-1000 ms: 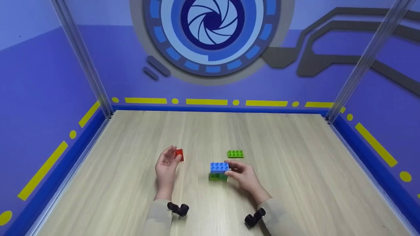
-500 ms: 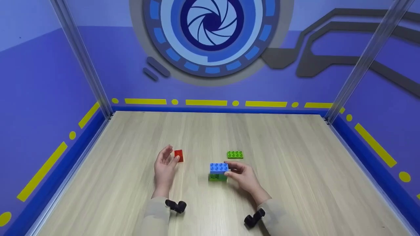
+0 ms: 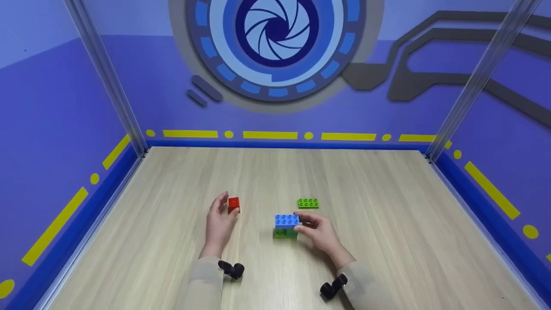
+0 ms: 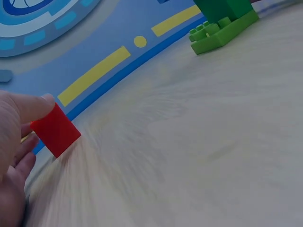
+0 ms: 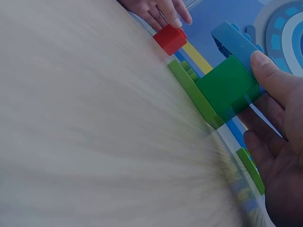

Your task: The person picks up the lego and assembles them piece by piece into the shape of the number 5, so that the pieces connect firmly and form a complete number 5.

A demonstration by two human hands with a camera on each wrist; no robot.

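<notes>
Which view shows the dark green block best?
Right wrist view: the dark green block shows large between blue brick and light green plate. The head view shows part below the blue brick; the left wrist view cuts off its top.

Dark green block [image 4: 223, 8], cropped in left wrist view

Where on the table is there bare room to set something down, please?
The table is bare left of the left hand, right of the right hand, and along the back wall. It is crowded mid-table: the right hand grips the block stack near the flat green block, and the left hand pinches the red block.
</notes>
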